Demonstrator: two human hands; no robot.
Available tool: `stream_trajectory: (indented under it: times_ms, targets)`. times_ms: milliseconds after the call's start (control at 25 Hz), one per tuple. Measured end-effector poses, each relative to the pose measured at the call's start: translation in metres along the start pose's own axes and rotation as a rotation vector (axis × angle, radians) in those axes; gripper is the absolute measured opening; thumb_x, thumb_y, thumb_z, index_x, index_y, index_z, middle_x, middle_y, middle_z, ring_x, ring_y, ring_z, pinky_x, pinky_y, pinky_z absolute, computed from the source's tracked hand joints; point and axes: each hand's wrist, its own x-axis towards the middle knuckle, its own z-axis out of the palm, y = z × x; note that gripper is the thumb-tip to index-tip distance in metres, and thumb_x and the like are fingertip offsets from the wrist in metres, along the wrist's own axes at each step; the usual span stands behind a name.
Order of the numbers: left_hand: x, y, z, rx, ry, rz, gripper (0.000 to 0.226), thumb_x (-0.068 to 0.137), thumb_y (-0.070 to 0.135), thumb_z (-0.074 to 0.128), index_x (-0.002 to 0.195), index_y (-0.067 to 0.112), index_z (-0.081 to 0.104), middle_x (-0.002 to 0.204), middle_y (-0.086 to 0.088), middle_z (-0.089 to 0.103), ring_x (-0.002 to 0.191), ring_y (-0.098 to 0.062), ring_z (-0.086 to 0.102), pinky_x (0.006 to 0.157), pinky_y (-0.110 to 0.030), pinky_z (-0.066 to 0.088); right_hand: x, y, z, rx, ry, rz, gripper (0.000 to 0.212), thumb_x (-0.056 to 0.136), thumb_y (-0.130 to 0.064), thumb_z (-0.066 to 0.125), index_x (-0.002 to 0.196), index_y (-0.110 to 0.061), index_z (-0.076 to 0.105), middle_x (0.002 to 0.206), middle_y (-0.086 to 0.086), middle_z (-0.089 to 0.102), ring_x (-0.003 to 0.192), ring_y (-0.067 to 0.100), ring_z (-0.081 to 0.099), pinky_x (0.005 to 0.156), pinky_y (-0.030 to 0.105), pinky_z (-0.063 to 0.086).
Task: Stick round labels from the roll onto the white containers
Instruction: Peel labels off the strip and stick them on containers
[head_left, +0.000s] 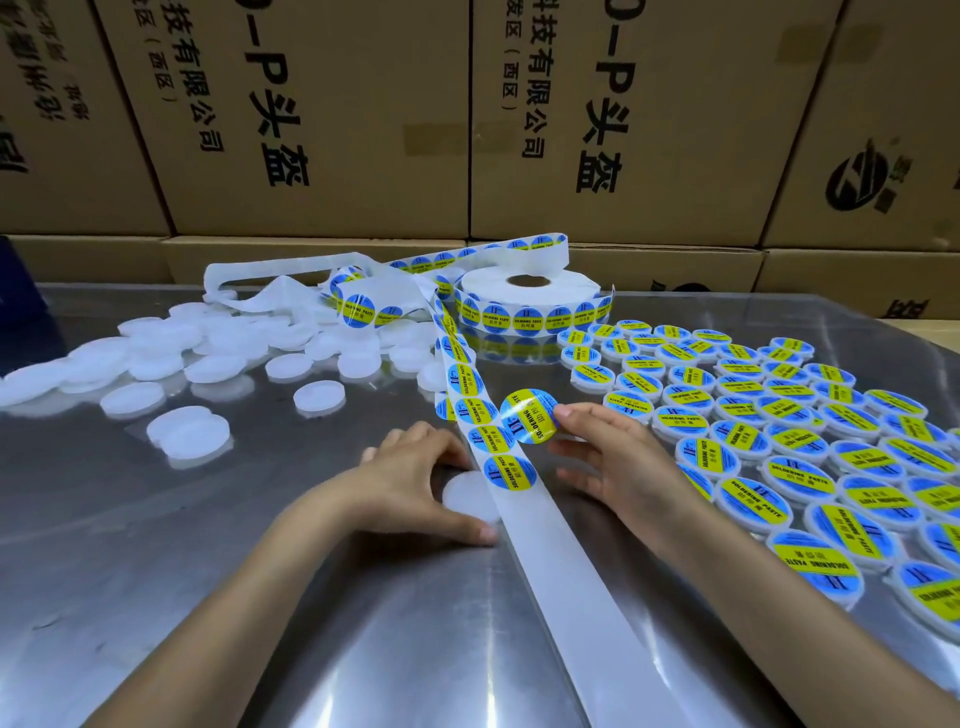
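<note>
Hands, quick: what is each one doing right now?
Left hand: grips a plain white round container on the metal table.
Right hand: pinches a peeled round blue-and-yellow label.

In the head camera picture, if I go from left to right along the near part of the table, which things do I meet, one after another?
Loose white containers → left hand holding one white container → backing strip → peeled label → right hand → labelled containers.
</note>
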Motion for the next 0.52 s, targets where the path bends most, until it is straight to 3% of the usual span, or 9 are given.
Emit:
stream_trajectory:
  times_ms: [120,200,320,440,520]
  targets:
    - [0.002,-0.010,-0.007,-0.176,0.034,-0.026,0.061,0.045,0.071,0.070,0.093,0.038,0.054,0.104,0.018,0.054,0.103,-0.007,0.050,0.092,-0.032,0.040,0.001,0.002,-0.002,0.013,0.004,0.019,0.011,0.084,-0.027,0.063,0.076,-0.024,0.070,0.083,-0.005,0.066,0.079,0.007,0.062,0.071,0.023,0.047]
    - [0.003,-0.019,-0.013,-0.393,0.101,-0.102,0.058,0.050,0.053,0.081,0.097,0.029,0.057,0.103,0.007,0.064,0.096,-0.012,0.061,0.090,-0.036,0.049,0.001,0.003,-0.002,0.019,-0.001,0.027,0.012,0.085,-0.027,0.063,0.075,-0.025,0.070,0.083,-0.005,0.067,0.080,0.007,0.063,0.072,0.024,0.048]
    - [0.006,-0.024,-0.014,-0.413,0.400,-0.205,0.055,0.058,0.046,0.083,0.100,0.026,0.054,0.104,0.006,0.064,0.091,-0.014,0.061,0.088,-0.036,0.049,0.000,0.004,-0.002,-0.005,-0.014,0.026,0.013,0.084,-0.026,0.063,0.073,-0.027,0.070,0.087,-0.004,0.069,0.084,0.007,0.064,0.074,0.024,0.048]
    - [0.007,-0.010,-0.010,-0.332,0.630,-0.075,0.055,0.061,0.049,0.078,0.107,0.030,0.052,0.107,0.013,0.060,0.093,-0.010,0.057,0.093,-0.043,0.045,-0.001,0.004,0.001,-0.017,-0.031,0.016,0.006,0.076,-0.033,0.068,0.075,-0.027,0.070,0.090,-0.002,0.069,0.086,0.008,0.064,0.076,0.025,0.048]
    - [0.005,0.004,-0.006,-0.298,0.689,0.060,0.057,0.060,0.051,0.074,0.110,0.032,0.054,0.106,0.018,0.058,0.085,-0.002,0.054,0.090,-0.047,0.044,-0.002,0.005,0.001,-0.023,-0.049,0.002,0.019,0.067,-0.043,0.069,0.078,-0.027,0.069,0.093,-0.002,0.070,0.089,0.008,0.065,0.079,0.026,0.048]
